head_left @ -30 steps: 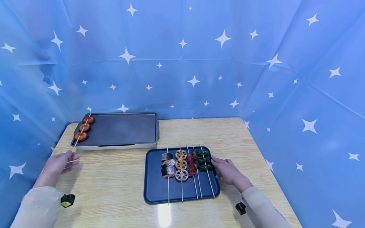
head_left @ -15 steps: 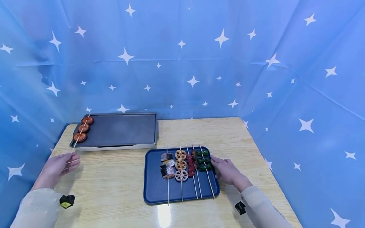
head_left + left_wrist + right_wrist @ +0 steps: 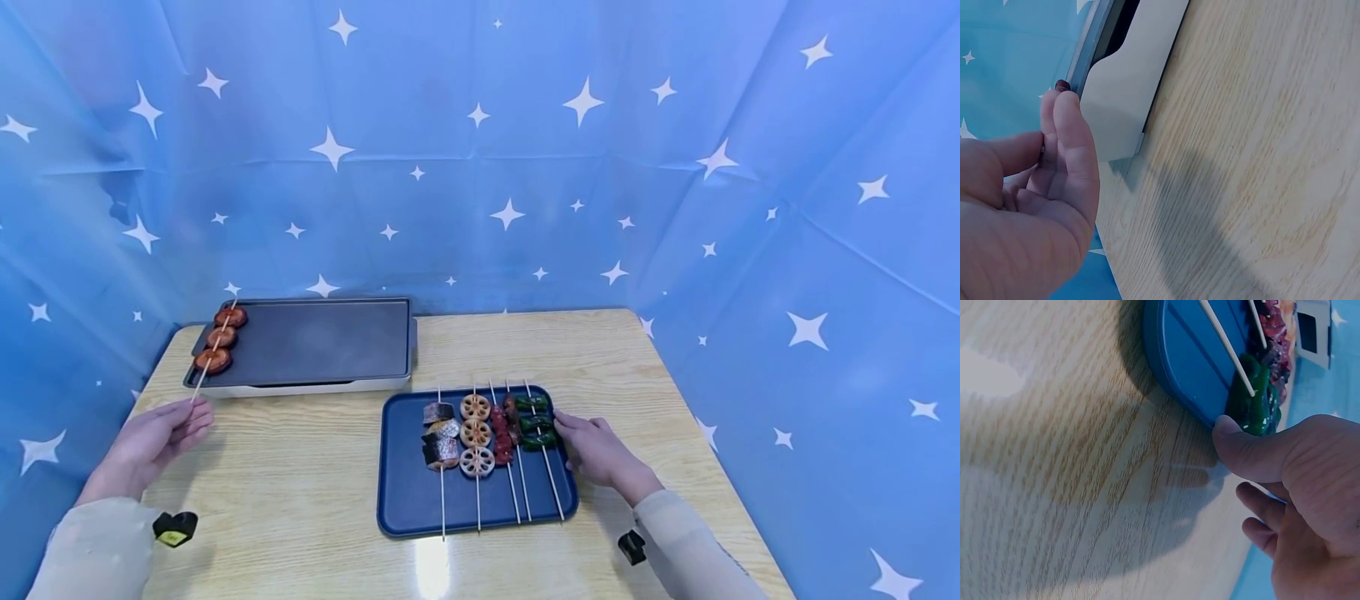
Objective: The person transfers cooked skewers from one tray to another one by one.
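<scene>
At the left end of the black griddle point(image 3: 322, 337), a skewer of three round reddish-brown pieces point(image 3: 221, 337) lies slanted, its stick reaching past the near edge. My left hand point(image 3: 153, 442) pinches the stick between thumb and fingers; the left wrist view shows the thumb point(image 3: 1019, 152) against the fingers, with the stick mostly hidden. On the blue tray point(image 3: 408, 508) lie several skewers: fish chunks point(image 3: 441, 450), lotus root slices point(image 3: 477, 433), red meat point(image 3: 502, 437), darker meat point(image 3: 513, 419) and green peppers point(image 3: 536, 423). My right hand point(image 3: 603, 454) holds the tray's right edge, thumb point(image 3: 1235, 440) on its rim.
The griddle's pale base point(image 3: 315, 387) stands on the wooden table point(image 3: 300, 483) near the back left. A blue curtain with white stars point(image 3: 480, 208) rises behind the table and along both sides. The skewer sticks overhang the tray's front and back rims slightly.
The left fingers have shifted slightly on the stick, and its lower end, seen between them earlier, is now hidden. The nearest brown piece has moved a little. The right hand and tray stay put.
</scene>
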A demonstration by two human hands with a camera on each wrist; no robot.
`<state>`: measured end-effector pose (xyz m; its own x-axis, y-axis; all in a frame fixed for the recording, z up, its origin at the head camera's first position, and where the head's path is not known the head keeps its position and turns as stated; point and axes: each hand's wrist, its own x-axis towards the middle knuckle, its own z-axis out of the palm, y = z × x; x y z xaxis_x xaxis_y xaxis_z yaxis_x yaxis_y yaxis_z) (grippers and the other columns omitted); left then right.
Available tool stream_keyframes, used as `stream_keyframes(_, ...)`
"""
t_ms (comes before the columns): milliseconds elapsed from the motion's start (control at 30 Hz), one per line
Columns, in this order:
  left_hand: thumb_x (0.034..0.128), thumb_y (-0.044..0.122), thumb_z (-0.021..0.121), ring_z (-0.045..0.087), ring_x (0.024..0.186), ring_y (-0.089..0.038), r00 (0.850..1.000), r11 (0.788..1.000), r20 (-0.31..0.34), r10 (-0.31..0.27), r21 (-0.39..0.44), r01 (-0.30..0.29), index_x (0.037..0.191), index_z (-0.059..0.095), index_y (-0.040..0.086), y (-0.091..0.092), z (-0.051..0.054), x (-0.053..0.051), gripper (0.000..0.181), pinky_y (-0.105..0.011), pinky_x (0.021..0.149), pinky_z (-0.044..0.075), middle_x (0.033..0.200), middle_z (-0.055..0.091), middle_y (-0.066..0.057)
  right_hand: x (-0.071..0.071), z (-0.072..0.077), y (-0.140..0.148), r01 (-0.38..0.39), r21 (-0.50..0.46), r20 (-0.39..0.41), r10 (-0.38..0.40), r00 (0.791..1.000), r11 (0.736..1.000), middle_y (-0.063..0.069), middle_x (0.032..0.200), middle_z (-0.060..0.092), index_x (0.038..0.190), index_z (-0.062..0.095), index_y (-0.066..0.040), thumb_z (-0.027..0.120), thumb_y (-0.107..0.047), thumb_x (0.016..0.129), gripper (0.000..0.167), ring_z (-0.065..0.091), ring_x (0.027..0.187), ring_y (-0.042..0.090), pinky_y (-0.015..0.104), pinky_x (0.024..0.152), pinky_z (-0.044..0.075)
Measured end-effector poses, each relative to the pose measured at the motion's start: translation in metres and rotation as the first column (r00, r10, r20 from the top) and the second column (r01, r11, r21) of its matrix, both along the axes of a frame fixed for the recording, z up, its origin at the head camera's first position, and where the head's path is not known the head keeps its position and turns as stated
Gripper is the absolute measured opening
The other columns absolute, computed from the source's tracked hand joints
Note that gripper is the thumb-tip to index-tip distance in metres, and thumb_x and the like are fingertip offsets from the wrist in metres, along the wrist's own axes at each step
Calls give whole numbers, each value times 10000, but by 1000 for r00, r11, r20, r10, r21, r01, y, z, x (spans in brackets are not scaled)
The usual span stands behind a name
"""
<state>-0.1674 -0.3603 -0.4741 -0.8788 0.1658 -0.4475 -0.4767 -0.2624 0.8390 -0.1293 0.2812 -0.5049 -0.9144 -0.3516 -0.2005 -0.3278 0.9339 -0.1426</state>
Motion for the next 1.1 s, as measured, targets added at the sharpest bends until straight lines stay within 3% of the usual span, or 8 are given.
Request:
stream_keyframes(300,1044,193,424,706,893,-66,1000,987,-9,26,160,-24,966,738,212,1,-1,-1,324,-223,798,591,943,745,36,1,-2,0,3,-13,1,-3,1000,1000,151,1540,391,1402,491,2,775,-109,815,661,470,1350,323,524,1031,403)
stream_keyframes(633,1056,115,361,710,943,-113,997,927,-64,38,374,-12,1027,733,125,1,-1,1,374,-230,837,585,999,745,-19,0,0,0,-1,5,-1,1,1000,1000,161,1540,388,1405,485,8,770,-116,825,658,471,1350,328,523,1029,404)
stream_keyframes(833,1058,96,339,710,958,-130,994,905,-103,37,425,11,1059,724,104,3,0,1,385,-238,840,585,1037,745,-32,0,1,0,-4,3,-7,4,1000,1000,157,1538,392,1405,487,6,774,-124,821,663,485,1336,326,517,1007,415)
stream_keyframes(1100,1057,113,357,708,961,-129,993,904,-112,43,427,9,1094,721,111,12,8,3,366,-247,843,588,1054,742,-32,0,1,0,-10,9,-13,10,1000,1000,158,1538,391,1407,486,4,775,-137,822,668,489,1331,323,524,995,423)
